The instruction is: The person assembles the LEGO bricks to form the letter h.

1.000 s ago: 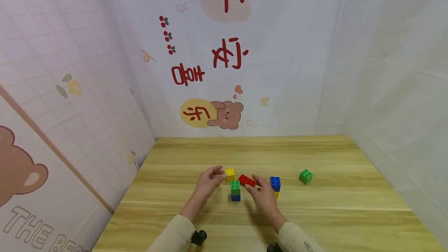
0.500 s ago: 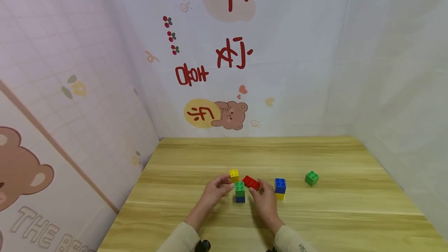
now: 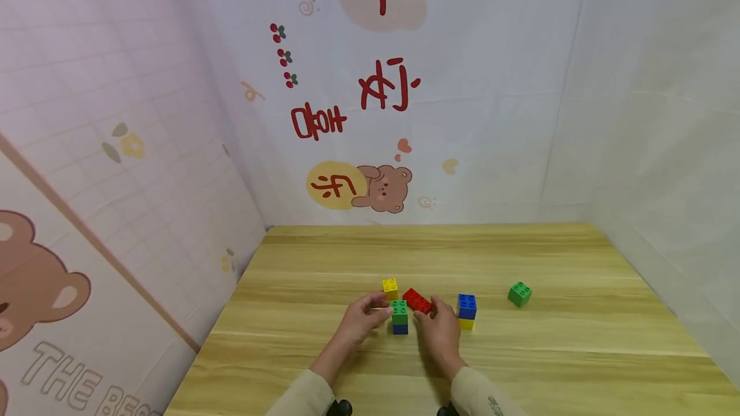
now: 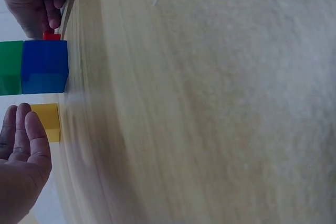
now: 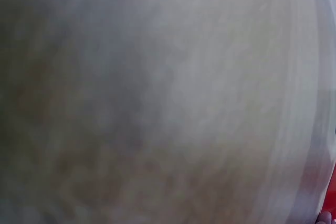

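Note:
My left hand (image 3: 365,318) hovers with loosely bent fingers at the left side of a small stack, a green toy brick (image 3: 399,311) on a blue brick (image 3: 400,329). Just behind it stands a yellow brick (image 3: 390,287); in the left wrist view the fingers (image 4: 37,135) overlap that yellow brick (image 4: 48,121). My right hand (image 3: 440,332) pinches the near right end of a red brick (image 3: 416,301), thumb in front and fingers at the far side. The red brick lies low at the table. In the right wrist view only a red edge (image 5: 331,195) and a fingertip show.
Right of my right hand stands another stack, a blue brick (image 3: 467,305) on a yellow brick (image 3: 466,323). Farther right lies a single green brick (image 3: 520,294). The wooden table (image 3: 324,255) meets printed white cloth walls (image 3: 497,146) at the back and sides.
My left hand has moved right and nearer, from beside the yellow brick to beside the green-and-blue stack. My right hand's fingers have drawn in around the red brick's end. The view has shifted slightly.

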`<state>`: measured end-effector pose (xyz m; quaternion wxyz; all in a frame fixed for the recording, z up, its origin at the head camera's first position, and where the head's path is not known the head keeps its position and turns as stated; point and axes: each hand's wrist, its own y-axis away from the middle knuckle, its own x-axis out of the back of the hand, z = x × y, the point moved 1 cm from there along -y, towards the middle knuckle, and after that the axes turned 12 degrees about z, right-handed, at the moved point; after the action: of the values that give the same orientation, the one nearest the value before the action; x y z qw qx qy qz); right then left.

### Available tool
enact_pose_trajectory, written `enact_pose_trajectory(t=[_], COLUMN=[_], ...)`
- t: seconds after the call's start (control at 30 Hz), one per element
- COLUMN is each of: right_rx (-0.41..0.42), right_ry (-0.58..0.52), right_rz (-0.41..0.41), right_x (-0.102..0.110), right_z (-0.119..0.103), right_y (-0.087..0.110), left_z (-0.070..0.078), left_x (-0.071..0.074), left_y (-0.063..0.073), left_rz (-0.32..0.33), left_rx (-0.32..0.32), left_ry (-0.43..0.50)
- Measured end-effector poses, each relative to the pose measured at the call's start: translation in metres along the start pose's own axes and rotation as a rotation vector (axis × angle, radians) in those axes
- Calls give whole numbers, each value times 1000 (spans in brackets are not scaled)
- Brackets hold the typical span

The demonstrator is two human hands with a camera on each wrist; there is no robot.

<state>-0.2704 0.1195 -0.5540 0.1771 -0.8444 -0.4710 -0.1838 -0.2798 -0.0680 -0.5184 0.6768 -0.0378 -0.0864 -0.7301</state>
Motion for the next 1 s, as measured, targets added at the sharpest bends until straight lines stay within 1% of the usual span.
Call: enact_pose_trajectory(t=[0.2,0.4,0.57,0.7,0.87,1.0], right_rx=[86,142,140,120,115,103], right_ry=[64,88,90,89,72,50], right_rz=[22,16,3,-17,-32,-44], right_x=[0,1,3,5,8,10], right_z=[1,2,1,1,1,0], right_y=[0,1,0,-1,0,-1], left_z=[0,0,-2,-2,-1,0], left_x=[-2,-2,-2,-5,-8,-11], left_y=[0,0,-2,-4,-3,-3], left_rz=[-14,-25,-38,-44,-37,-22], left_rx=[-5,-25,-43,-42,-49,-54], left_ry=[2,-2,-9,-33,-69,-74])
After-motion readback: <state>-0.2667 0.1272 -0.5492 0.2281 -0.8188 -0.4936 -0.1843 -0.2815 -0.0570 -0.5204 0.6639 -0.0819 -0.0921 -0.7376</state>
